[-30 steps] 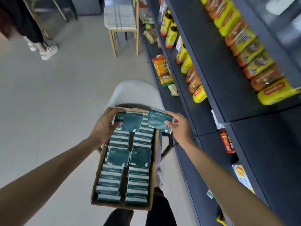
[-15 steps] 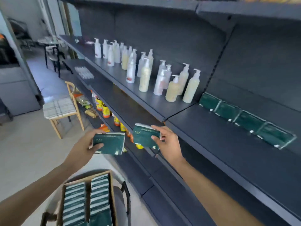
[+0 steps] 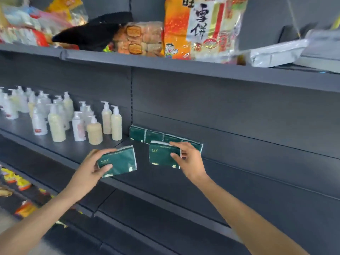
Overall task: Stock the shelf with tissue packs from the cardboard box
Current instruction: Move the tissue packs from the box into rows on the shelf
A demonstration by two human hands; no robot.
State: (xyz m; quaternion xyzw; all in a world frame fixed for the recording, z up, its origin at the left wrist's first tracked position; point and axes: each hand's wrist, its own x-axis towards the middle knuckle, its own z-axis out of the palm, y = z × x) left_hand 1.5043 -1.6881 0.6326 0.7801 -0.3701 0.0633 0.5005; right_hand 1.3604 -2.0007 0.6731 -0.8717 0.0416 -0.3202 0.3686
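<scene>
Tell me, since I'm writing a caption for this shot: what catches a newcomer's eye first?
Two dark green tissue packs at centre, one gripped by the left hand, one by the right hand, held over the grey shelf. Behind them a row of matching packs stands against the back panel. Pale pump bottles crowd the left; an orange snack bag sits above.

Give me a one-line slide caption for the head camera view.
Each hand, left and right, holds a green tissue pack over the shelf.

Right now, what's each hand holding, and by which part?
Left hand grips a green tissue pack by its left end. Right hand holds a second tissue pack by its right end.
</scene>
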